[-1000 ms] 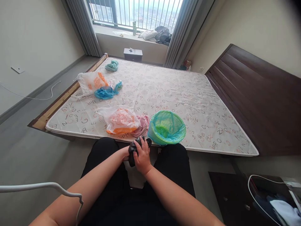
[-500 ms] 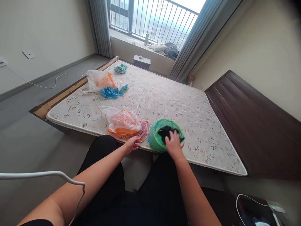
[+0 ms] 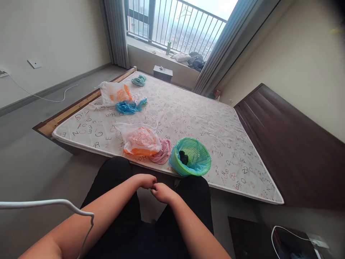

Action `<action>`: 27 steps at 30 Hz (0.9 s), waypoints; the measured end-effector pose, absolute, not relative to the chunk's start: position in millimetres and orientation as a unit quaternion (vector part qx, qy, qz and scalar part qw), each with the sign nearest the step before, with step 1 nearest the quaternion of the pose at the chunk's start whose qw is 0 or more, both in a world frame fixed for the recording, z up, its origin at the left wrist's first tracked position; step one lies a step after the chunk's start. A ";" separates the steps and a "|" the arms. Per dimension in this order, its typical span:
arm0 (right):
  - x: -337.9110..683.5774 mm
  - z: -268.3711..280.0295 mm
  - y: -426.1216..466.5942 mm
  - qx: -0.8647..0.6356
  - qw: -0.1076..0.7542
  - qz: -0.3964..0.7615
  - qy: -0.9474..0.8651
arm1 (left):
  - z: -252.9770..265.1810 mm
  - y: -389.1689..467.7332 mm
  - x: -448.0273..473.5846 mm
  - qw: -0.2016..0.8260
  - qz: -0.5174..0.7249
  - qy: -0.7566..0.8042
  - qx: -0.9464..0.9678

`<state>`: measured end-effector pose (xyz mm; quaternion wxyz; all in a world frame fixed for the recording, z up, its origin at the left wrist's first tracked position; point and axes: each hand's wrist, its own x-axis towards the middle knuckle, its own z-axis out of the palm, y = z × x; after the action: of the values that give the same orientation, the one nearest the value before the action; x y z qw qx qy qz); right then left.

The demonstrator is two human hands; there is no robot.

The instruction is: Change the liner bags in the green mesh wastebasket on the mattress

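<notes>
My left hand (image 3: 147,181) and my right hand (image 3: 162,192) are together over the gap between my knees, fingers closed and fingertips meeting. A small dark bit shows between them; what it is I cannot make out. Just beyond my right knee stands a green mesh basket (image 3: 204,146) lined with a thin blue plastic bag (image 3: 198,168), at the mattress edge. Inside, at its left, lies a bunched black cloth-like thing (image 3: 183,157). Left of the basket are a crumpled pink cloth (image 3: 163,154) and a white plastic bag with orange print (image 3: 141,141), its contents hidden.
The lettered mattress (image 3: 185,120) fills the middle. Farther left on it lie another printed plastic bag (image 3: 113,92), a blue plastic bag (image 3: 128,107) and a coiled teal cloth (image 3: 139,80). A white cable (image 3: 48,203) crosses my left arm. The brown headboard (image 3: 285,144) rises at right.
My right hand has left the basket and come down left to meet my left hand, whose fingers have closed. Less black material now shows in the basket.
</notes>
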<state>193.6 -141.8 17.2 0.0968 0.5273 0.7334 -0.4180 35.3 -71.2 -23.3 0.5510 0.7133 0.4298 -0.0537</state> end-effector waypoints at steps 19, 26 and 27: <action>189.1 15.4 -139.1 0.533 0.091 -0.451 0.710 | -13.5 -65.9 28.8 0.536 -0.124 0.418 0.723; 188.2 17.7 -139.0 0.527 0.093 -0.456 0.711 | -14.8 -67.6 29.1 0.522 -0.132 0.424 0.728; 188.1 17.8 -138.8 0.526 0.093 -0.456 0.711 | -14.3 -67.8 29.3 0.516 -0.135 0.423 0.732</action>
<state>188.1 -138.8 17.8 0.0926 0.5264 0.7114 -0.4563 29.3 -67.8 -14.3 0.5163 0.7322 0.4231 -0.1351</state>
